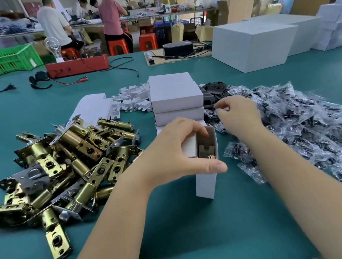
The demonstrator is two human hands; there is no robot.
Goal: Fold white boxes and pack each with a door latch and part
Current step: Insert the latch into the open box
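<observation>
White card forms the small open box (204, 180) standing upright on the teal bench (195, 230), near the middle. The left hand (180, 155) grips it around the open top, thumb across the near edge and fingers (202, 129) curled over the far edge. Inside the opening a folded card insert (206, 150) shows, and a bit of shiny metal sits at the near rim; what it belongs to cannot be told.

Just beyond the box, closed white boxes (176, 95) are stacked toward the far side. To their left lie flat unfolded box blanks (93, 108) and a heap of white card inserts (131, 99).

Brass-coloured door latches (69, 159) lie piled on the left of the bench, overlapping one another at all angles.

The right hand (239, 115) is over the left edge of a wide spread of clear plastic bags with dark parts (289, 123), which covers the right side. Its fingers are bent, fingertips close together; whether they pinch a bag cannot be told. Black plates (214, 89) lie at the far edge of that spread.

Farther off on the right stand large white cartons (251, 46). On the far left are a red case (77, 65) with cables and a green crate (4, 59). People sit on red stools at another bench in the background.
</observation>
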